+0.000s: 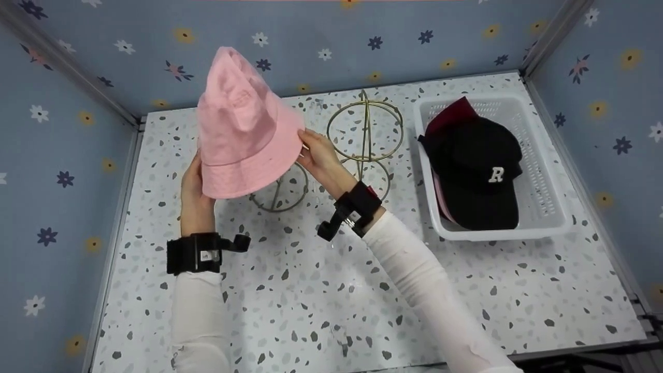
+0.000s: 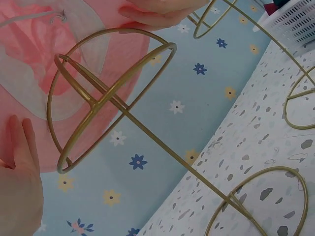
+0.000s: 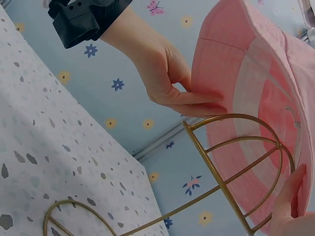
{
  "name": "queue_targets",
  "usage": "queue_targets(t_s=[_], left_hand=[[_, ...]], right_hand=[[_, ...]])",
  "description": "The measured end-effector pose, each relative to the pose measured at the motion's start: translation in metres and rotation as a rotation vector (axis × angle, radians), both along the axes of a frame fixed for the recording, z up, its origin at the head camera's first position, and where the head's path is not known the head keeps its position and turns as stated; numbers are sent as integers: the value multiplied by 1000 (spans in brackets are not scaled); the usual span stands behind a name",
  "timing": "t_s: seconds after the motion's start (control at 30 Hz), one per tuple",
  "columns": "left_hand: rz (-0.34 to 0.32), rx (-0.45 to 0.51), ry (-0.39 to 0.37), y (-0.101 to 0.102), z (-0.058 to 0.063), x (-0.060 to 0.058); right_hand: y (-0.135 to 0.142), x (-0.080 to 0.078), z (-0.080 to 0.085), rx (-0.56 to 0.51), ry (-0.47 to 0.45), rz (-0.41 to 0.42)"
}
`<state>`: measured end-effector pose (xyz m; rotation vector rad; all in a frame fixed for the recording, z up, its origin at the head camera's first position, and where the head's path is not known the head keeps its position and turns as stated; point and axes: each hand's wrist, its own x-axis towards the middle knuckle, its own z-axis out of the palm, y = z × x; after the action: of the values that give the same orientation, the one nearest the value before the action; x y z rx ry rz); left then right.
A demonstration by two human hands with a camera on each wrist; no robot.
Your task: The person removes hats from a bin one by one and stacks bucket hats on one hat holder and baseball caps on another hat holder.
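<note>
A pink bucket hat [image 1: 238, 134] is held up between both hands, its brim tilted downward. My left hand [image 1: 194, 186] holds the brim's left side; in the right wrist view, that hand's fingers [image 3: 202, 101] lie along the brim's underside. On the opposite side, my right hand [image 1: 322, 155] pinches the brim, thumb on top. Below the hat stands a gold wire hat stand [image 1: 274, 210], its upper part hidden by the hat in the head view. From the left wrist, the stand's round top [image 2: 93, 104] shows close under the hat's opening, with a pale inner band visible.
A second gold wire stand [image 1: 366, 129] is just right of the hat. At the right, a white plastic basket [image 1: 562, 207] holds a black cap [image 1: 481, 155] with a letter R, plus dark red and pink pieces. Flower-patterned walls [image 1: 321, 31] enclose the speckled table [image 1: 311, 300].
</note>
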<state>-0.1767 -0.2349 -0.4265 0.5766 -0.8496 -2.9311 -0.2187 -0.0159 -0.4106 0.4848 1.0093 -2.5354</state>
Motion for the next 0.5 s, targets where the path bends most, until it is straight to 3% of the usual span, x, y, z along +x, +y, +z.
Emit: queue_targets(t_s=[0.13, 0.33, 0.5], left_hand=[[29, 77, -57, -2, -4, 3], [35, 269, -41, -6, -16, 4], [32, 329, -67, -10, -27, 2]], right_hand=[[-1, 1, -6, -30, -26, -26], [0, 2, -14, -51, -56, -73], [2, 3, -21, -59, -103, -97]])
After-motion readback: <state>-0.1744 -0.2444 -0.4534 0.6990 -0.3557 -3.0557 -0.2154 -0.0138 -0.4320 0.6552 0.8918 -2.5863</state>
